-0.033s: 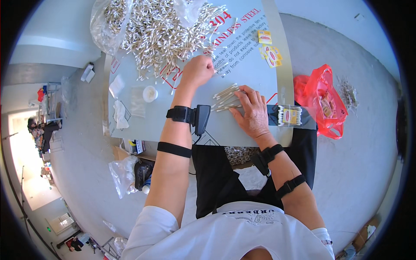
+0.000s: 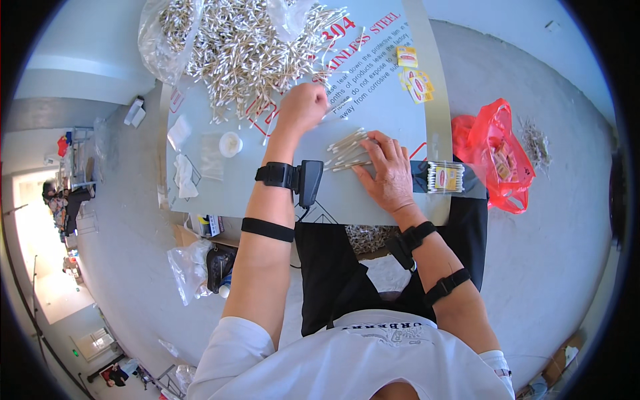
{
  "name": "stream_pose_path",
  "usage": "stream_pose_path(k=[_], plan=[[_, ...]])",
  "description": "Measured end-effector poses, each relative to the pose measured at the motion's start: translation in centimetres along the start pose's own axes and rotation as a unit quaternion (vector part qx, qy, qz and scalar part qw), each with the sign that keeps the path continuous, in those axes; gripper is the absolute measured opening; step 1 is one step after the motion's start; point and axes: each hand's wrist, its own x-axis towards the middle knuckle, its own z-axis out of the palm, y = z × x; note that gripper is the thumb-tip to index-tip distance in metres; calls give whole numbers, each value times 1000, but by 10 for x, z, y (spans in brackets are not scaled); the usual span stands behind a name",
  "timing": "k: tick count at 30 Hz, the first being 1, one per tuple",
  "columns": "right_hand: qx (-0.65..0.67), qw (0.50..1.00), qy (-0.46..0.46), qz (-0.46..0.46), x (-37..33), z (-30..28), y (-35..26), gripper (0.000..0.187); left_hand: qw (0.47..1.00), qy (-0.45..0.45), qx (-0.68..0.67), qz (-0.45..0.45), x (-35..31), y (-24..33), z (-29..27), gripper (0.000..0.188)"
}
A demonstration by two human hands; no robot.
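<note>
The grey table runs from the swab row to its front edge. The right hand touches the row's right end, thumb and forefinger apart; the left hand curls beyond it, fingers together (whether around anything, one cannot tell). One round tub sits left of the row, one swab pack right, one swab heap beyond.

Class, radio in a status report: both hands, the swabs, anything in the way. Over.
Left hand curled near swab pile, contents unclear. Right hand at small swab bunch, fanned loosely on table. Nothing seen blocking either hand.
</note>
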Motion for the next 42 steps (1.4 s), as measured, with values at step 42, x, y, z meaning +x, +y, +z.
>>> stream_pose_path(k=[42], plan=[[461,842,234,154,-26,5,18,29,866,384,-319,35,-124,64,112,39]])
